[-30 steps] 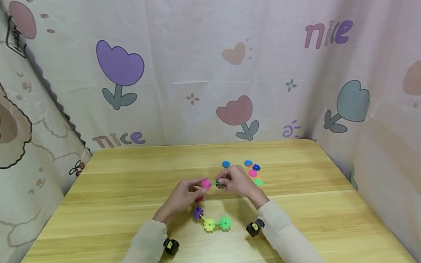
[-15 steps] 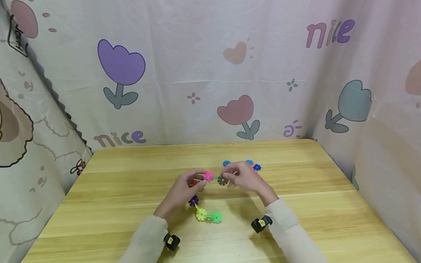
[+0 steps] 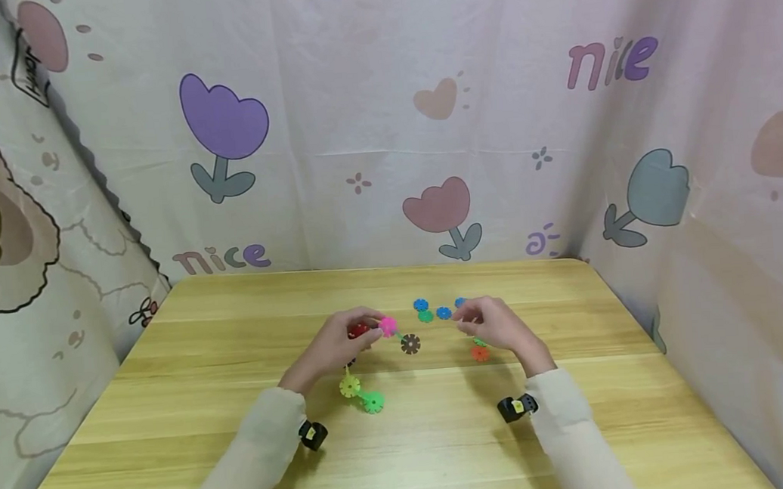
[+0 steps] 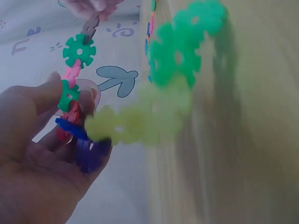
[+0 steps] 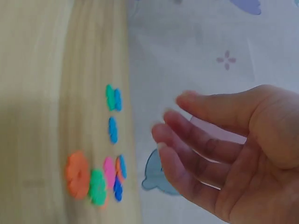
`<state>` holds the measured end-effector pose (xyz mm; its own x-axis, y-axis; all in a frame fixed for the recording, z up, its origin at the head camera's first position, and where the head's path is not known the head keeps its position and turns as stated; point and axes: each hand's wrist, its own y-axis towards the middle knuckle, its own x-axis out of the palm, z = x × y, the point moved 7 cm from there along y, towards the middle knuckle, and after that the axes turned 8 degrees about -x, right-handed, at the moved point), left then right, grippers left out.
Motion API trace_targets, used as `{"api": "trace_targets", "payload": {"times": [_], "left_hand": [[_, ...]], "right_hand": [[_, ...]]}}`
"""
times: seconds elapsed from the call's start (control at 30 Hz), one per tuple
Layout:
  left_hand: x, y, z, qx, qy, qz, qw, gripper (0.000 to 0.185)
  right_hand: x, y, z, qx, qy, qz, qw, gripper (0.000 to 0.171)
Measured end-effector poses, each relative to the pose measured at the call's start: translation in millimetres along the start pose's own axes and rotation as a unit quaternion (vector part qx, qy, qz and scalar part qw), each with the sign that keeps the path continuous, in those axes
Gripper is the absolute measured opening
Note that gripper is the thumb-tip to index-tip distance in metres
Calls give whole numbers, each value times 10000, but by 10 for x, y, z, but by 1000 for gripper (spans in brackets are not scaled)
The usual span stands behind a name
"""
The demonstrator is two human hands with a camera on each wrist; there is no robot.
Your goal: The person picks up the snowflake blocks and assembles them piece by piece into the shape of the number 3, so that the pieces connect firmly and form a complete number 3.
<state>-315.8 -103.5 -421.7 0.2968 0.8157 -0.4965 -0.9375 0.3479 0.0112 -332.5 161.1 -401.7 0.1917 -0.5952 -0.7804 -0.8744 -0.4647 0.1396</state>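
My left hand (image 3: 333,347) pinches a chain of interlocking plastic snowflake discs, held above the table. From its fingers stretches a pink disc (image 3: 388,326), joined through a green one (image 4: 79,51) to a brown disc (image 3: 410,344) at the free end. A red disc (image 3: 359,329) sits between thumb and fingers. Below the hand dangle a purple disc (image 4: 91,154), yellow discs (image 4: 159,112) and a green end disc (image 3: 373,402), blurred in the left wrist view. My right hand (image 3: 502,324) holds nothing; its fingers are loosely bent above the loose discs.
Loose discs lie at the table's back right: an orange one (image 3: 480,353), a blue one (image 3: 444,313), a green one (image 3: 425,316) beside another blue one (image 3: 421,304), and a pink one (image 5: 109,172). Behind the wooden table (image 3: 232,301) hangs a printed curtain (image 3: 329,128).
My right hand has let go of the brown disc and moved right, over the loose discs. My left hand has lifted the chain slightly, and its dangling end has swung left.
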Motion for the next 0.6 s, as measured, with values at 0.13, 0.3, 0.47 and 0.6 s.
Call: {"api": "trace_targets", "payload": {"times": [0.13,0.3,0.47,0.6], "left_hand": [[-11,20,34,2,240,-96,9997,26],[0,38,64,7,558,-183,9983,27],[25,60,89,121,678,-187,9975,28],[64,83,107,215,730,-231,9968,27]], "right_hand": [[-15,-49,162,307,-259,94,9991,14],[-25,-110,340,727,-259,209,9968,13],[21,-142,455,857,-317,179,9957,16],[58,-132,497,762,-498,165,9957,17]]}}
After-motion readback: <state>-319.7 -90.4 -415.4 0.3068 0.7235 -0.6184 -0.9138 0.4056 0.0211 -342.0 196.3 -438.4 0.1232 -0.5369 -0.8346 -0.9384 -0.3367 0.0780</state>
